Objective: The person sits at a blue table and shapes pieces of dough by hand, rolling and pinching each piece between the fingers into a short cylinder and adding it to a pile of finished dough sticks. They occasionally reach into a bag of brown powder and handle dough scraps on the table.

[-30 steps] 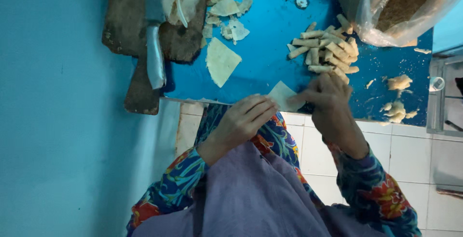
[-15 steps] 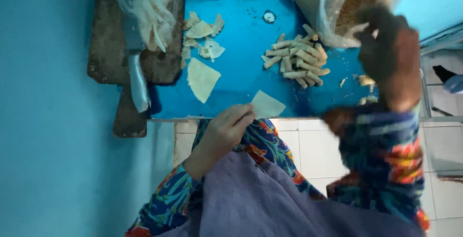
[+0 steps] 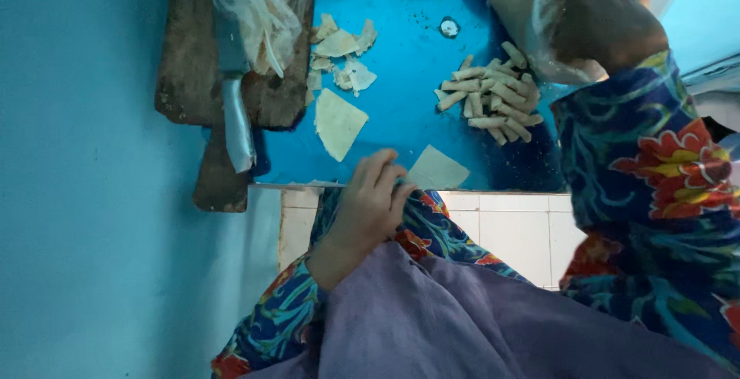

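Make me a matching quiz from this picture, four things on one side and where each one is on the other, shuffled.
Things:
1. knife
2. rolled pastries
3. square wrapper
4. right hand

Places:
A. inside the clear plastic bag
B. at the left hand fingertips
C. on the wooden board
D. heaped on the blue table

Pairs: 1-C, 2-D, 3-B, 4-A

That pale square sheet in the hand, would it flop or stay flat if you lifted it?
The pale square sheet would probably flop: it looks very thin, pinched at one edge by the left hand. It likely tears easily, judging by the ragged scraps nearby. It seems light.
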A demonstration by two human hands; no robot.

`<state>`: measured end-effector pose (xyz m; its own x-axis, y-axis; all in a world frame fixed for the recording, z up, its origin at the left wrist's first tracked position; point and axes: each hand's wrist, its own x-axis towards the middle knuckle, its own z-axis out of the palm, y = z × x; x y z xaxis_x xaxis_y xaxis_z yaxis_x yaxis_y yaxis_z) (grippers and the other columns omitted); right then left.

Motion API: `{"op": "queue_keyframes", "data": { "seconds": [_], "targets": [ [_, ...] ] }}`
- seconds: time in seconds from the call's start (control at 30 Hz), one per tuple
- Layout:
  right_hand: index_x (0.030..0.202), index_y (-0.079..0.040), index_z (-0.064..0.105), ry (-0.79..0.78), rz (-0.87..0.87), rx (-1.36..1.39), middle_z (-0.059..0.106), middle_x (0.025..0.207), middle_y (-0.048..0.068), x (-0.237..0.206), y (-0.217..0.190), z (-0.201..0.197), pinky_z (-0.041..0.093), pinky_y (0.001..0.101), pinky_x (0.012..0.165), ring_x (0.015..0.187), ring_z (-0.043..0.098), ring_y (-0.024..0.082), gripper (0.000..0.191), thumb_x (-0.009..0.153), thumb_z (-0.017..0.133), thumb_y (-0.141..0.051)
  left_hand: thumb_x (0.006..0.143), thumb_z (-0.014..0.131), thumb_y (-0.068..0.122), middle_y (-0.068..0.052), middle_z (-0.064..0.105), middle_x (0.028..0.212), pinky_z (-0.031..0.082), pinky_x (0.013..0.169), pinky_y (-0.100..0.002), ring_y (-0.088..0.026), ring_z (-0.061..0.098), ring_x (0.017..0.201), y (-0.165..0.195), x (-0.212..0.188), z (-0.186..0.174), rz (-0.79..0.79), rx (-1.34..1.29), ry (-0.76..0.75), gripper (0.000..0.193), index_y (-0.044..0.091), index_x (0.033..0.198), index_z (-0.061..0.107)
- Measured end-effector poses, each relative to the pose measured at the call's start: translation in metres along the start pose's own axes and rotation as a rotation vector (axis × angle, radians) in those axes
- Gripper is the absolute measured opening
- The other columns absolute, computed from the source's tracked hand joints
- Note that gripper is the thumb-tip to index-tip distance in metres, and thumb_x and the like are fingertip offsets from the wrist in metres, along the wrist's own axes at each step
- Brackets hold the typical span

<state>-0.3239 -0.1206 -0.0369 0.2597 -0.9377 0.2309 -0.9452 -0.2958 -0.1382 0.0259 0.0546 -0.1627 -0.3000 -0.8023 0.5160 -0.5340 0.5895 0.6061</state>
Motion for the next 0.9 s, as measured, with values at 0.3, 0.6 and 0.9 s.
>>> {"op": "queue_keyframes", "data": {
  "seconds": [0.3, 0.6, 0.9],
  "targets": [
    [0.117, 0.000, 0.053, 0.048, 0.029, 0.121, 0.072, 0.097, 0.014, -0.024, -0.018, -0.019, 0.058, 0.0357, 0.077, 0.090, 0.072, 0.025, 0.026, 0.097, 0.069, -0.005, 0.098, 0.073, 0.012, -0.013, 0.060, 0.108, 0.052, 0.085, -0.044, -0.033, 0.060, 0.101, 0.012, 0.006, 0.002, -0.113, -0.043, -0.044, 0.016, 0.003, 0.100, 0.060],
    [0.121, -0.002, 0.049, 0.038, 0.054, 0.544, 0.072, 0.094, 0.011, -0.081, -0.094, -0.041, 0.058, 0.0328, 0.073, 0.086, 0.073, 0.020, 0.032, 0.097, 0.070, -0.009, 0.097, 0.071, 0.012, -0.012, 0.066, 0.098, 0.053, 0.080, -0.043, -0.033, 0.065, 0.094, 0.025, 0.007, 0.000, -0.128, -0.081, 0.003, 0.022, 0.004, 0.113, 0.058],
    [0.126, 0.000, 0.049, -0.252, -0.139, 0.692, 0.074, 0.092, 0.010, -0.124, -0.173, 0.070, 0.056, 0.0346, 0.064, 0.080, 0.074, 0.023, 0.043, 0.092, 0.074, -0.009, 0.100, 0.066, 0.007, -0.011, 0.066, 0.098, 0.054, 0.078, -0.043, -0.032, 0.065, 0.092, 0.024, 0.006, -0.004, -0.131, -0.079, 0.026, 0.013, 0.006, 0.110, 0.058]
  ]
}}
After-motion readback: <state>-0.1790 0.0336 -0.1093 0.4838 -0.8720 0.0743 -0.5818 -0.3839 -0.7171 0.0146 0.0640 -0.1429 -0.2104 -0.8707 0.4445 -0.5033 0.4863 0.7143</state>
